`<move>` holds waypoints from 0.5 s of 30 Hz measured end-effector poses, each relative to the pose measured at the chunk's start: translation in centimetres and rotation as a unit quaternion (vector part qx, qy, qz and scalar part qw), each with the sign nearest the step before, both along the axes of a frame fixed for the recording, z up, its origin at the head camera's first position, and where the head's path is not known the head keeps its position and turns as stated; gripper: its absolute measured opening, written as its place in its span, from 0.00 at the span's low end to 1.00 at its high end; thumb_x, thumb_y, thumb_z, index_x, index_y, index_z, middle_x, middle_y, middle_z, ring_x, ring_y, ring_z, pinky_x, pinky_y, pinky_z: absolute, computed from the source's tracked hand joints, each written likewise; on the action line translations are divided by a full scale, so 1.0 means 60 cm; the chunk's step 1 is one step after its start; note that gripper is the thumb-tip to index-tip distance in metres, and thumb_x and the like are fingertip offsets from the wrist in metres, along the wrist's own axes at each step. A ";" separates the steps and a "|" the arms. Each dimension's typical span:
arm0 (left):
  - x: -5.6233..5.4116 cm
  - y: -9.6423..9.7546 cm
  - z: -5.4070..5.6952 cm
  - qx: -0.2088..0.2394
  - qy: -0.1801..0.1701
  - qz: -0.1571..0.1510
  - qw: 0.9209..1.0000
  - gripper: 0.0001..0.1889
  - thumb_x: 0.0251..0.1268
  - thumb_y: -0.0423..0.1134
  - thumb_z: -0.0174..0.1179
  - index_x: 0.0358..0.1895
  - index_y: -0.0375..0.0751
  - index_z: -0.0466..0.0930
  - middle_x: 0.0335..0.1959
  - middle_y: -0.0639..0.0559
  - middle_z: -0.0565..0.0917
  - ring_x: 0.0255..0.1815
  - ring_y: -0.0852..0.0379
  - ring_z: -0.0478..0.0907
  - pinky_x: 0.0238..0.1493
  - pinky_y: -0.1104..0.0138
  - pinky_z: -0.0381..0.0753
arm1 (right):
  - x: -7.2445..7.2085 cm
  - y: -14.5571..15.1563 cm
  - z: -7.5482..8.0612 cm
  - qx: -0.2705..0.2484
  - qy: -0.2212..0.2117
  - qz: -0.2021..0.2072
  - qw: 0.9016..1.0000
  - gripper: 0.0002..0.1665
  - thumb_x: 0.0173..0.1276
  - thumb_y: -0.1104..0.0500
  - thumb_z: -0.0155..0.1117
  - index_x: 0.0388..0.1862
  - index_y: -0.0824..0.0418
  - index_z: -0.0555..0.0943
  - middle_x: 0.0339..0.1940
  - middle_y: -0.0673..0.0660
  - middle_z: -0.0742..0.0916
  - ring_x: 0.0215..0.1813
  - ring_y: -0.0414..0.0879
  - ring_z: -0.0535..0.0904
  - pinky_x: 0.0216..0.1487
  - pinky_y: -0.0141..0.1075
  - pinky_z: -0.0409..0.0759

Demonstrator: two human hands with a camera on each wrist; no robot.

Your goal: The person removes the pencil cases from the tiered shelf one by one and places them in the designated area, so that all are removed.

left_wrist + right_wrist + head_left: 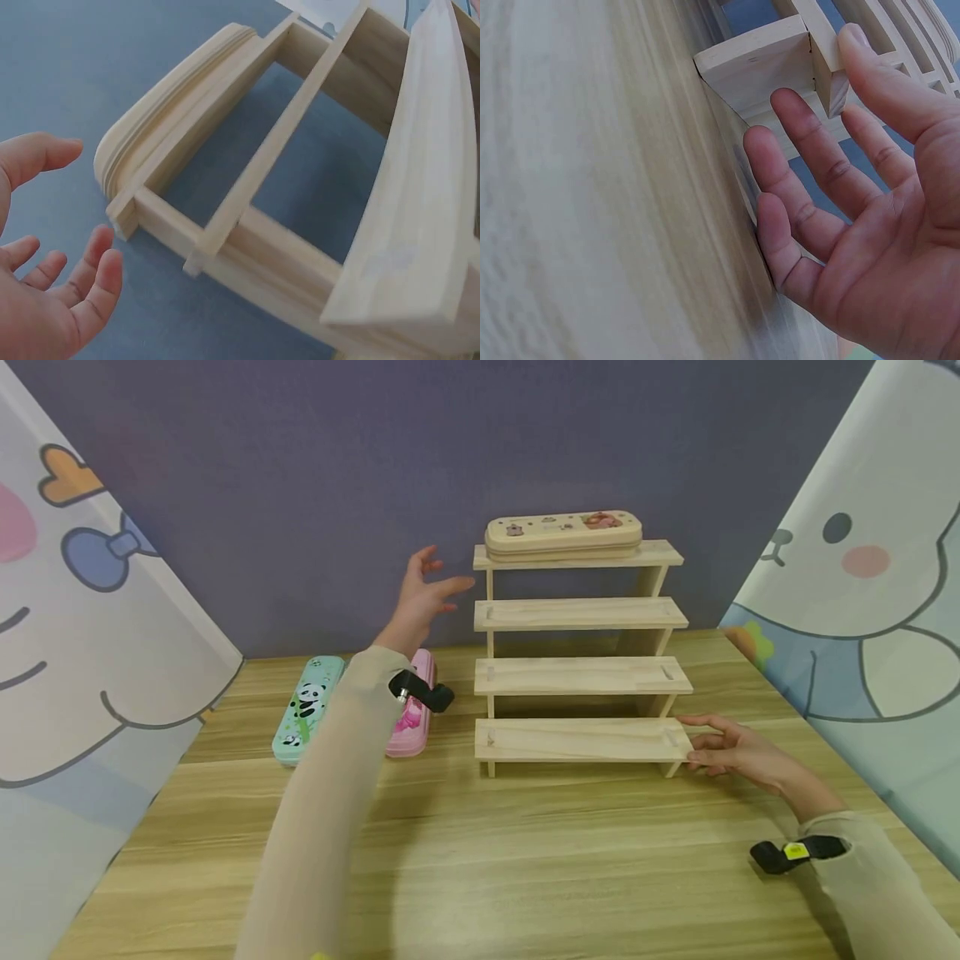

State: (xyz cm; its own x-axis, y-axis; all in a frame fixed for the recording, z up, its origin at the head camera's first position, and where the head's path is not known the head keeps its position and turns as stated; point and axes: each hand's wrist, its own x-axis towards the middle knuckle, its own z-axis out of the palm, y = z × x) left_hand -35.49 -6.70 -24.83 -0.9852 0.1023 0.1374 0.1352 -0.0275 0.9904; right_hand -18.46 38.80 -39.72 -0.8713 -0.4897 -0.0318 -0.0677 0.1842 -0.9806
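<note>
A four-tier stepped wooden display rack (577, 677) stands on the table, with a cream pencil case (562, 533) lying along its top tier. My left hand (423, 597) is raised just left of that top tier, fingers spread and holding nothing. In the left wrist view, its thumb and fingertips point toward the near end of the cream case (176, 97), with a gap between. My right hand (738, 752) holds the right end of the lowest tier. In the right wrist view, the thumb lies against the board end (829, 71), with the index finger behind it and the other fingers loosely bent below.
Left of the rack, a mint pencil case (307, 710) with a panda and a pink pencil case (411, 718) lie on the wooden table (540, 860); my left forearm partly covers both. A dark grey panel (300, 527) rises behind, and cartoon-printed panels flank both sides.
</note>
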 end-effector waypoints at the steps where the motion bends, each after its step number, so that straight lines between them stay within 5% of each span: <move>1: -0.001 0.006 0.002 0.003 0.002 -0.005 1.000 0.47 0.61 0.33 0.69 0.79 0.50 0.50 0.74 0.47 0.56 0.57 0.45 0.78 0.53 0.52 0.80 | 0.000 0.000 0.000 -0.001 0.000 0.000 1.000 0.37 0.75 0.73 0.51 0.67 0.33 0.70 0.46 0.48 0.86 0.45 0.45 0.85 0.39 0.34 0.84; 8: -0.010 0.045 0.017 0.011 0.007 -0.026 1.000 0.47 0.61 0.32 0.69 0.79 0.50 0.50 0.76 0.49 0.54 0.55 0.46 0.79 0.56 0.52 0.80 | 0.001 0.000 0.001 -0.004 0.004 -0.001 1.000 0.37 0.75 0.74 0.51 0.66 0.33 0.71 0.46 0.48 0.86 0.44 0.45 0.85 0.39 0.34 0.84; 15: -0.016 0.075 0.027 -0.006 0.004 -0.037 0.999 0.50 0.58 0.32 0.71 0.79 0.54 0.49 0.77 0.52 0.54 0.43 0.50 0.83 0.50 0.52 0.83 | 0.002 -0.002 0.001 0.004 0.008 -0.004 1.000 0.38 0.75 0.74 0.51 0.66 0.32 0.71 0.46 0.48 0.86 0.44 0.45 0.85 0.39 0.35 0.84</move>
